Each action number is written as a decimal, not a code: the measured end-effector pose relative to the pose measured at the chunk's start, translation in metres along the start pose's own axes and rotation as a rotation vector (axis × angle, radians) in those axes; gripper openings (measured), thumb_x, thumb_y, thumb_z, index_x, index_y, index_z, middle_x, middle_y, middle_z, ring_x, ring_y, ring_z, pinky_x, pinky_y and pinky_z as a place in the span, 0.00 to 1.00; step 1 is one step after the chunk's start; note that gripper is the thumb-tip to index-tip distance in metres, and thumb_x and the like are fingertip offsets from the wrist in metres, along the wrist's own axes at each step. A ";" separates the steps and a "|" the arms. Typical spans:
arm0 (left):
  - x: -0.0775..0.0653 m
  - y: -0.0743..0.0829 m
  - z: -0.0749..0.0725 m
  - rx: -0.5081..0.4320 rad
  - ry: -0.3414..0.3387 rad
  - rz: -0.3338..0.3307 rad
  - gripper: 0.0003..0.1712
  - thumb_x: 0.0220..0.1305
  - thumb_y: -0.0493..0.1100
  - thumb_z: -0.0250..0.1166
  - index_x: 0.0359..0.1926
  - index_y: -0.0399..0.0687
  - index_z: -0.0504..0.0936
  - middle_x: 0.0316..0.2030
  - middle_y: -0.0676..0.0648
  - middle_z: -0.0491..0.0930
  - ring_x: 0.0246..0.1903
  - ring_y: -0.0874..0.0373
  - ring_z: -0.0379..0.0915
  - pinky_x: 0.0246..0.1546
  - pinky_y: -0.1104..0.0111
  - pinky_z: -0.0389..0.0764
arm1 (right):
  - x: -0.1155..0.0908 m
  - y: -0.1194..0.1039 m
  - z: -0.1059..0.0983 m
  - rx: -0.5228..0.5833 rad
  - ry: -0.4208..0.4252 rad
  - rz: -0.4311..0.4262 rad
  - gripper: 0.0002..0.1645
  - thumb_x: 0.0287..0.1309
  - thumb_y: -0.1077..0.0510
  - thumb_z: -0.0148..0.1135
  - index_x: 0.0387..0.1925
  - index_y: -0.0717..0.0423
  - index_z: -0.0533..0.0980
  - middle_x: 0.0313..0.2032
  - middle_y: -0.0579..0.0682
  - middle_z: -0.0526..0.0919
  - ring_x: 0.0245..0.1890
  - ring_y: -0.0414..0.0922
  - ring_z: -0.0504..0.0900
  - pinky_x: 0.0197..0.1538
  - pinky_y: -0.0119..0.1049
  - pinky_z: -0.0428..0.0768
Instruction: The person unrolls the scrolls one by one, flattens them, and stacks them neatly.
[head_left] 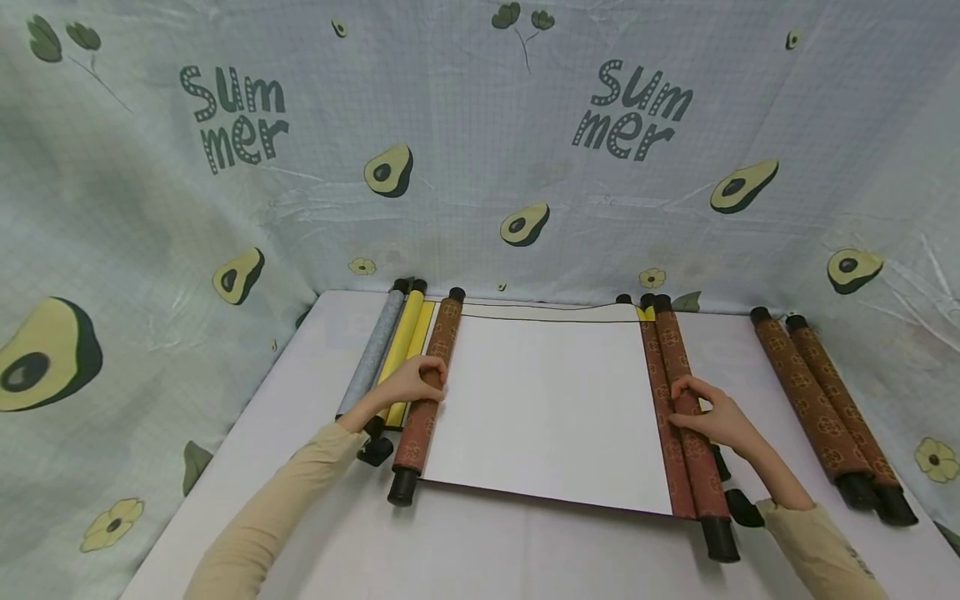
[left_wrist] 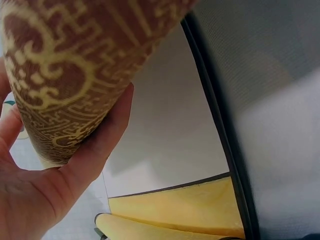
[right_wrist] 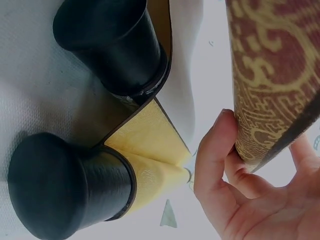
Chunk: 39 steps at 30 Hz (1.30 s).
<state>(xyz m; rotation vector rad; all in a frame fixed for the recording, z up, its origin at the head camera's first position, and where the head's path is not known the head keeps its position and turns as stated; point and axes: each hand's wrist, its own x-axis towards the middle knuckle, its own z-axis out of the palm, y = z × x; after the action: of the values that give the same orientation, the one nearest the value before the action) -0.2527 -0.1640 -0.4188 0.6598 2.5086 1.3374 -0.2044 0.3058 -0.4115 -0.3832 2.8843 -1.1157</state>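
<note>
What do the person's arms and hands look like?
The left sleeve and right sleeve are both long and beige. The right one also has small dark marks, too small to read. The left hand and right hand are bare, with four fingers and a thumb each.

Two patterned brown rolls lie side by side on the white table, near avocado-printed cloth.

Behind the bare left hand, a beige sleeve, softly creased, stops near the wrist. Behind the bare right hand, the matching sleeve stops farther back and bears a small dark marking, unreadable here.
</note>
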 end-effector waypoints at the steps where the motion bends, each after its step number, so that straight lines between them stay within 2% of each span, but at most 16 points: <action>1: 0.000 0.000 0.000 0.002 -0.002 0.002 0.10 0.44 0.30 0.65 0.31 0.32 0.75 0.29 0.36 0.75 0.22 0.59 0.61 0.27 0.69 0.66 | 0.000 0.000 0.000 0.000 -0.001 0.000 0.19 0.48 0.55 0.64 0.39 0.59 0.69 0.42 0.55 0.72 0.41 0.46 0.67 0.37 0.39 0.68; 8: 0.001 0.000 -0.002 0.000 -0.019 -0.019 0.10 0.46 0.30 0.63 0.33 0.31 0.76 0.32 0.34 0.76 0.24 0.59 0.62 0.29 0.69 0.66 | 0.000 0.002 -0.001 0.018 0.001 -0.001 0.19 0.48 0.55 0.65 0.39 0.59 0.69 0.42 0.56 0.72 0.38 0.41 0.67 0.34 0.38 0.69; 17: 0.001 0.000 -0.006 0.030 -0.012 -0.023 0.07 0.48 0.31 0.62 0.31 0.33 0.76 0.29 0.42 0.76 0.23 0.59 0.60 0.28 0.69 0.65 | -0.002 0.001 -0.007 0.014 0.011 -0.011 0.18 0.48 0.56 0.64 0.39 0.59 0.69 0.41 0.55 0.71 0.36 0.36 0.67 0.33 0.38 0.69; 26: -0.001 0.001 -0.010 0.024 -0.035 -0.048 0.07 0.52 0.34 0.62 0.32 0.32 0.78 0.30 0.41 0.78 0.25 0.60 0.66 0.30 0.69 0.70 | -0.003 0.005 -0.009 0.005 0.034 -0.052 0.16 0.50 0.59 0.62 0.41 0.59 0.69 0.42 0.52 0.71 0.37 0.24 0.64 0.34 0.39 0.70; 29: -0.003 0.006 -0.010 0.032 -0.039 -0.044 0.07 0.53 0.33 0.60 0.32 0.30 0.78 0.30 0.38 0.77 0.23 0.60 0.64 0.28 0.69 0.68 | -0.004 0.006 -0.010 -0.006 0.044 -0.044 0.16 0.51 0.60 0.61 0.42 0.59 0.69 0.42 0.50 0.72 0.37 0.24 0.64 0.34 0.38 0.70; 35: -0.014 0.031 -0.013 0.019 -0.037 -0.047 0.09 0.51 0.32 0.62 0.32 0.26 0.75 0.26 0.36 0.74 0.20 0.60 0.60 0.25 0.70 0.65 | -0.005 0.006 -0.011 0.000 0.040 -0.022 0.16 0.52 0.59 0.60 0.42 0.60 0.69 0.45 0.56 0.71 0.38 0.24 0.63 0.35 0.39 0.69; 38: -0.014 0.033 -0.013 0.019 -0.035 -0.059 0.13 0.48 0.33 0.65 0.32 0.25 0.74 0.23 0.39 0.72 0.19 0.61 0.60 0.24 0.70 0.65 | -0.005 0.005 -0.011 -0.004 0.040 -0.019 0.16 0.51 0.59 0.60 0.42 0.60 0.69 0.45 0.57 0.71 0.38 0.25 0.63 0.36 0.40 0.69; 39: -0.013 0.030 -0.012 0.016 -0.033 -0.058 0.14 0.48 0.34 0.66 0.31 0.26 0.74 0.22 0.42 0.71 0.19 0.61 0.60 0.23 0.71 0.65 | -0.006 0.005 -0.011 -0.006 0.041 -0.020 0.16 0.51 0.59 0.60 0.41 0.60 0.69 0.45 0.57 0.71 0.39 0.25 0.62 0.36 0.40 0.69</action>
<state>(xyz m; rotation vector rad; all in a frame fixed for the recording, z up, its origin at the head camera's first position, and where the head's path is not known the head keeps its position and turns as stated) -0.2378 -0.1649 -0.3875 0.6023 2.4950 1.2778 -0.2014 0.3180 -0.4075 -0.3950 2.9261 -1.1307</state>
